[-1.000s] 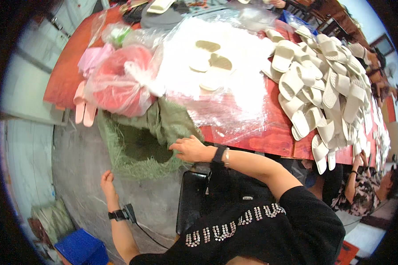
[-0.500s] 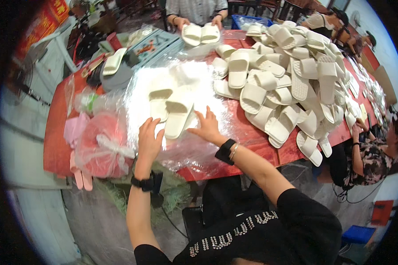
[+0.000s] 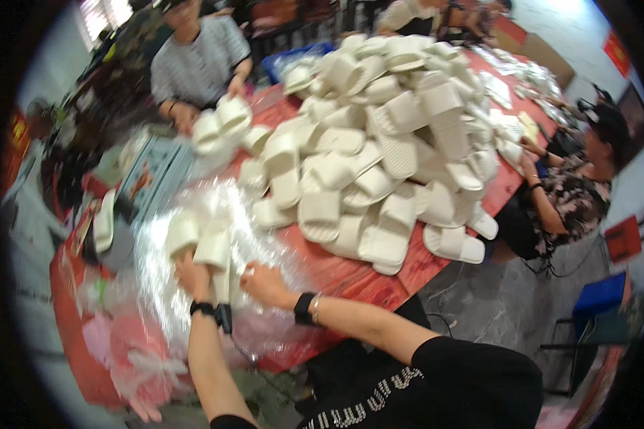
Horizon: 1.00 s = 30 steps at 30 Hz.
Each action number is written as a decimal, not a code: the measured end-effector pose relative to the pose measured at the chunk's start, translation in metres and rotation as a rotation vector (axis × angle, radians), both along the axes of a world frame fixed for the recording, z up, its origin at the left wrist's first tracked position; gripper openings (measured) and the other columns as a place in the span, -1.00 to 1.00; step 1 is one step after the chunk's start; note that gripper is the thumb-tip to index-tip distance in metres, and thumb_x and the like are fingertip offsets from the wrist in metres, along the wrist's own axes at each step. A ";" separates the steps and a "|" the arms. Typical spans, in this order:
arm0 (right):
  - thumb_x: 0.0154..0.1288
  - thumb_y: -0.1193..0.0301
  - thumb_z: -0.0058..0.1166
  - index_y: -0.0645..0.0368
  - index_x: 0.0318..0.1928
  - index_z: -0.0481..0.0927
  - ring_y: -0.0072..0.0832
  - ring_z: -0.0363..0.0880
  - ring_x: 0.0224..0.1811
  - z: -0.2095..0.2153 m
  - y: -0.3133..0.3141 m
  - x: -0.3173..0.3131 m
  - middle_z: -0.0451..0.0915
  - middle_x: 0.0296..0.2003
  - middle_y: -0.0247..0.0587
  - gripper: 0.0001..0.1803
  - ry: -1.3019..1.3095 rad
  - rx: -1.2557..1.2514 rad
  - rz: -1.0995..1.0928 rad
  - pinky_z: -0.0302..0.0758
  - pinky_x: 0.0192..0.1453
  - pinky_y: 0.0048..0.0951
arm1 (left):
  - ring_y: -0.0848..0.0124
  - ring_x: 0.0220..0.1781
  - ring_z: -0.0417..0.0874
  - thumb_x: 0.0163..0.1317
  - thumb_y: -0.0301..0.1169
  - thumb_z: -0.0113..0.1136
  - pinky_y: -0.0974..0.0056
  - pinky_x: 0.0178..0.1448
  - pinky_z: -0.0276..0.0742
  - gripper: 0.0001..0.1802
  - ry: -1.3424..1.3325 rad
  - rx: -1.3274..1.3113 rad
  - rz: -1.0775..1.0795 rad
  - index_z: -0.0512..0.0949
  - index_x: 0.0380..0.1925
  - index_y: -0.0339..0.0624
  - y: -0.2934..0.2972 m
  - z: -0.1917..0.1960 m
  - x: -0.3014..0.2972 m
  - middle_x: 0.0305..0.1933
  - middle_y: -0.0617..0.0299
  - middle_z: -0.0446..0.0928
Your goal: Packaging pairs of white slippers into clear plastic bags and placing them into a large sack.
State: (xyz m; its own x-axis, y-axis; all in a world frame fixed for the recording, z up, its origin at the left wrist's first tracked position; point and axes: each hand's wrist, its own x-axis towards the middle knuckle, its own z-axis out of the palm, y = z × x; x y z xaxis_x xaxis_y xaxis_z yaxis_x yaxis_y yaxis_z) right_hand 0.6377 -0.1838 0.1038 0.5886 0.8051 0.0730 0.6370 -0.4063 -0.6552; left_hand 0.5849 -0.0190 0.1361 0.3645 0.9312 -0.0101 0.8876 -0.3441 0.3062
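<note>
A pair of cream slippers (image 3: 212, 247) lies on clear plastic sheets (image 3: 154, 264) on a red counter (image 3: 379, 289). Half a second ago both hands were spread and apart from the pair; now the left hand (image 3: 192, 277) meets the left slipper's lower end, so reaching seems to have become handling. Its grip is hidden; I cannot tell if it is closed. The right hand (image 3: 266, 283), fingers curled, is just beside the right slipper, its grip also unclear. Beyond is a slipper heap (image 3: 390, 143).
</note>
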 end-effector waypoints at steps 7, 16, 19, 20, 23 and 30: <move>0.12 0.19 0.00 0.00 -0.32 0.58 -0.23 0.51 -0.17 0.017 -0.011 0.013 0.47 -0.12 -0.19 -0.79 0.054 0.001 0.167 0.39 -0.16 -0.09 | 0.03 0.10 0.34 0.09 -0.44 -0.22 -0.03 0.18 0.19 -0.54 -0.196 -0.013 -0.174 0.48 -0.01 0.16 0.023 -0.015 -0.023 0.03 0.05 0.43; 0.08 0.38 -0.07 0.12 -0.42 0.58 -0.24 0.54 -0.31 0.023 -0.044 0.064 0.55 -0.41 -0.19 -0.84 -0.365 -0.077 0.155 0.46 -0.28 -0.17 | 0.41 -0.17 0.57 0.28 -0.29 -0.12 0.33 -0.11 0.49 -0.67 -1.135 -0.400 -0.200 0.47 -0.08 -0.25 0.019 -0.004 -0.017 -0.17 0.20 0.56; 0.15 0.30 -0.07 0.11 -0.38 0.55 -0.16 0.49 -0.24 0.048 -0.084 0.076 0.50 -0.31 -0.14 -0.81 0.041 0.253 0.084 0.43 -0.15 -0.23 | 0.25 -0.21 0.61 0.18 -0.43 -0.19 0.25 -0.14 0.48 -0.64 -0.876 -0.095 -0.065 0.48 -0.04 -0.09 0.031 -0.012 -0.037 -0.20 0.08 0.59; 0.16 0.30 -0.06 0.10 -0.38 0.55 -0.15 0.49 -0.24 0.048 -0.101 0.085 0.50 -0.29 -0.15 -0.82 0.052 0.242 0.038 0.43 -0.16 -0.24 | 0.18 -0.18 0.60 0.17 -0.40 -0.19 0.21 -0.11 0.46 -0.63 -0.740 0.000 -0.091 0.47 -0.04 -0.07 0.025 -0.009 -0.032 -0.19 0.04 0.58; 0.15 0.33 0.01 0.13 -0.38 0.53 -0.15 0.49 -0.26 0.058 -0.137 0.089 0.50 -0.24 -0.17 -0.86 0.086 0.285 -0.010 0.42 -0.20 -0.25 | 0.04 -0.09 0.54 0.14 -0.36 -0.19 0.13 -0.03 0.39 -0.62 -0.539 0.011 -0.134 0.47 -0.05 -0.05 0.006 -0.008 -0.032 -0.16 0.00 0.56; 0.08 0.38 0.10 0.20 -0.41 0.51 -0.19 0.50 -0.25 0.049 -0.228 0.074 0.53 -0.19 -0.18 -0.86 -0.209 0.253 -0.186 0.41 -0.19 -0.28 | -0.09 -0.01 0.43 0.08 -0.45 -0.18 0.02 0.08 0.32 -0.58 -0.233 -0.003 -0.194 0.45 -0.02 -0.01 0.002 -0.040 -0.035 -0.04 -0.10 0.46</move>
State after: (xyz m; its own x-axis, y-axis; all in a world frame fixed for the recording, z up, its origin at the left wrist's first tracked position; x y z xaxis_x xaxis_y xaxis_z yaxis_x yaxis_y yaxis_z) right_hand 0.7117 -0.4121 0.1529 0.6742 0.6273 0.3897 0.6982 -0.3695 -0.6131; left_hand 0.5501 -0.0172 0.0957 0.5285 0.8439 0.0918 0.7109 -0.4991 0.4955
